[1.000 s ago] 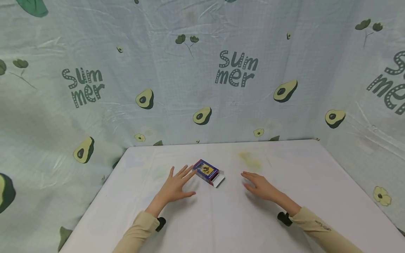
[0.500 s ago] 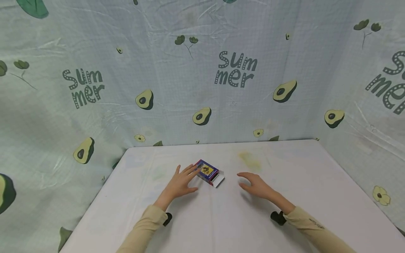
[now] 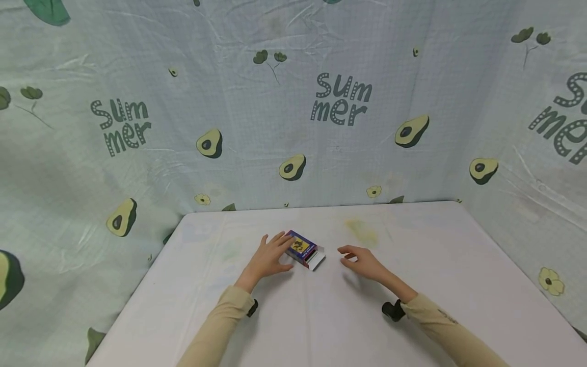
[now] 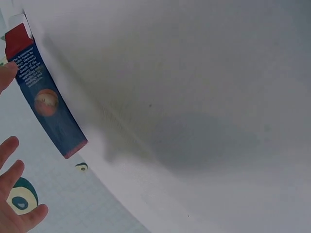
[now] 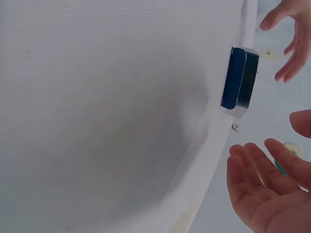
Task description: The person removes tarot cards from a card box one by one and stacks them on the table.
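A small blue cardboard box (image 3: 301,247), like a card box, lies on the white table with a yellow picture on top and its white end flap open towards me. In the left wrist view, the box (image 4: 46,97) shows a blue side with white print and a round picture. My left hand (image 3: 269,257) hovers at its left, fingers spread over its near-left edge; whether they touch it I cannot tell. To the right of the flap, my right hand (image 3: 364,263) hangs above the table, fingers loosely bent and holding nothing. The right wrist view shows the flap end of the box (image 5: 239,80).
The white table (image 3: 312,316) carries a faint yellow stain (image 3: 361,232) behind the right hand. A pale curtain (image 3: 257,117) with avocado prints hangs round the back and sides. A black wrist camera (image 3: 393,310) sits on the right wrist.
My left hand has moved right and slightly forward, closer over the box. The right hand has moved left towards the flap, its fingers bending more. The box has stayed in place.
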